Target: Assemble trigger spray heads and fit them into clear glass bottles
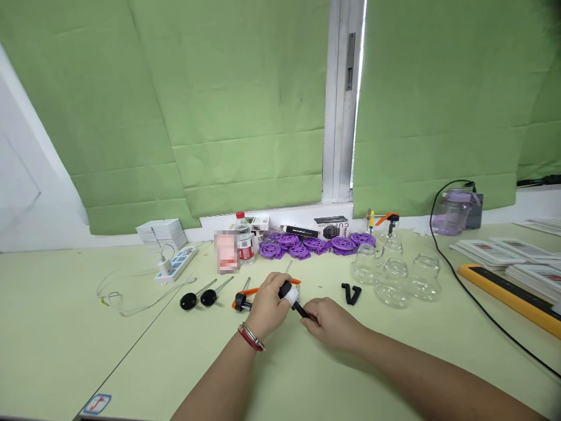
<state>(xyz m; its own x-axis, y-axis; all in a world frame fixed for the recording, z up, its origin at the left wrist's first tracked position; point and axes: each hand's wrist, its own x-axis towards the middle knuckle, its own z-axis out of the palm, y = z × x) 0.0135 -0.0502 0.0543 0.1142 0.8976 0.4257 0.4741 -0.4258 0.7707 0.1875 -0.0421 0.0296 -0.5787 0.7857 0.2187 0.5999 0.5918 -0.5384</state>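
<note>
My left hand (269,304), with a bracelet and red band at its wrist, is closed around the upper end of a black rod-like part (301,310). A white piece (291,296) shows at that hand's fingers, but its kind is unclear. My right hand (332,321) pinches the lower end of the black part. Just left of my left hand lies a black-capped piece (242,302), with orange levers (249,293) near it. Two round black knobs on metal rods (210,297) lie farther left. Two short black angled pieces (351,293) are right of the hands.
Several clear glass jars (391,286) stand on the right, one fitted with an orange-levered top (389,220). Purple plastic parts (300,244) and a water bottle (245,242) are at the back. A black cable (471,292) crosses near a yellow-black device (511,298). A power strip (177,266) lies left.
</note>
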